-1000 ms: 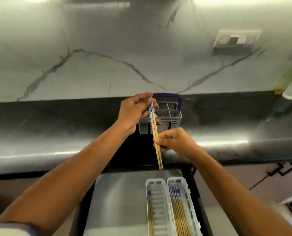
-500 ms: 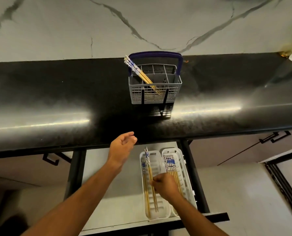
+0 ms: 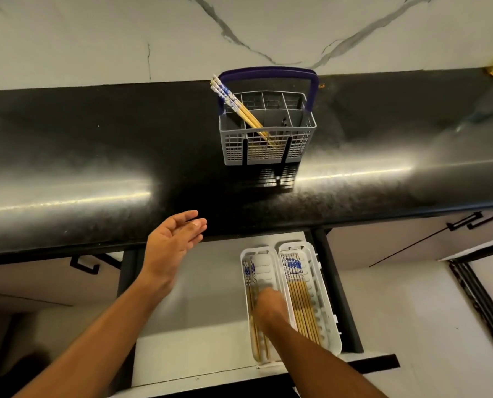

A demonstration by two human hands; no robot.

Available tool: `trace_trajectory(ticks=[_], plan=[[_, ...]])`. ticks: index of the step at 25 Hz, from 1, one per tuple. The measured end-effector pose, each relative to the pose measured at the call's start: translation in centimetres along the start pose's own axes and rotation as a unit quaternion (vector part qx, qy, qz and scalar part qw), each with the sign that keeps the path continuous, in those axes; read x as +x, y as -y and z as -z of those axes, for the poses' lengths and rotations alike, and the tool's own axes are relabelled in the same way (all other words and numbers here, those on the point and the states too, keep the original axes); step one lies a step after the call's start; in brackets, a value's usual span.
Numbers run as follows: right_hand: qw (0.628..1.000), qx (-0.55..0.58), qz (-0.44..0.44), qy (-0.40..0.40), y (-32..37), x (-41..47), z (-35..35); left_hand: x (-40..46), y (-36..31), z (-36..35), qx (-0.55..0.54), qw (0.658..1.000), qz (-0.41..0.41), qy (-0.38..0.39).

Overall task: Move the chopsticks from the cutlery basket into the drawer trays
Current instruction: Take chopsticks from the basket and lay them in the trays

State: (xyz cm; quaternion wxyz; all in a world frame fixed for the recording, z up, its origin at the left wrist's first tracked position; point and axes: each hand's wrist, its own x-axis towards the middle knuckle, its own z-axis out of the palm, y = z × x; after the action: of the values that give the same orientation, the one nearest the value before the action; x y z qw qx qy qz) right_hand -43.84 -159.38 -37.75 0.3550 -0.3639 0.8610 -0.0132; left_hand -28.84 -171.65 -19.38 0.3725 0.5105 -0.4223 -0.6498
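A grey cutlery basket (image 3: 268, 156) with a dark blue handle stands on the black counter (image 3: 96, 153). A few blue-and-white-topped chopsticks (image 3: 234, 103) lean out of its left compartment. Below it, the open drawer (image 3: 196, 297) holds two white trays side by side. The right tray (image 3: 321, 282) holds several chopsticks (image 3: 300, 300). My right hand (image 3: 269, 308), blurred, is down in the left tray (image 3: 264, 255), its fingers curled on a pair of chopsticks (image 3: 249, 278) lying along the tray. My left hand (image 3: 173, 239) hovers with relaxed fingers over the counter's front edge, holding nothing.
The marble wall rises behind the counter. Cabinet doors with black handles (image 3: 475, 221) flank the drawer on both sides. The drawer's grey floor lies bare to the left of the trays.
My right hand carried the pair down from the basket and has lowered it flat into the left tray. My left hand let go and dropped to the counter edge. The camera tilted down.
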Motion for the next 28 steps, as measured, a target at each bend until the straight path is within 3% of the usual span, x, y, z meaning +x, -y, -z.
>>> trace_trajectory(ticks=[28], plan=[[0.999, -0.019, 0.032, -0.012, -1.0, -1.0, -0.1, 0.0, -0.4, 0.0, 0.004, 1.000, -0.007, -0.014]])
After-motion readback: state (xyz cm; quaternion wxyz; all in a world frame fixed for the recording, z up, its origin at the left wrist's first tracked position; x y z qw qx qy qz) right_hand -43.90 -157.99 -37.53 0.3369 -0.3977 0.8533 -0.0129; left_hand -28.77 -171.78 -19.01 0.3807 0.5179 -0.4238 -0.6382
